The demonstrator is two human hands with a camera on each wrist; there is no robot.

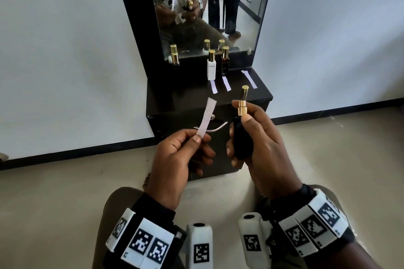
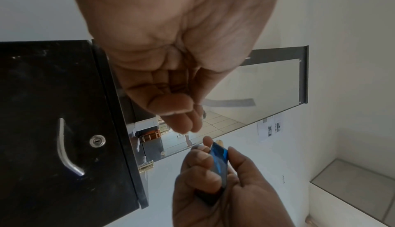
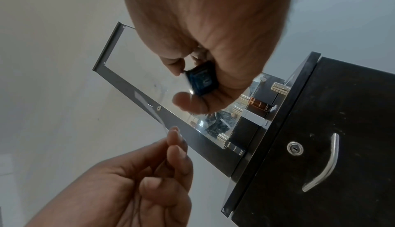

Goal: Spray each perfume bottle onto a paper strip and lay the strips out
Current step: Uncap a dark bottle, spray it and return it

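My left hand (image 1: 185, 150) pinches the lower end of a white paper strip (image 1: 206, 117), which stands upright and tilts right. My right hand (image 1: 255, 137) grips a dark blue perfume bottle (image 1: 241, 137) with its gold sprayer (image 1: 240, 108) uncapped, forefinger on top of it. The sprayer sits a short way right of the strip. Its gold cap (image 1: 244, 91) stands on the black cabinet top (image 1: 175, 98). Three strips (image 1: 226, 83) lie there in front of a white bottle (image 1: 211, 67) and a dark amber bottle (image 1: 224, 61). Another dark bottle (image 1: 175, 60) stands far left.
The black cabinet (image 1: 251, 102) carries a mirror (image 1: 207, 6) at its back and a metal door handle (image 1: 218, 126) behind my hands. White walls flank it. Beige floor lies below, and my knees are under my wrists.
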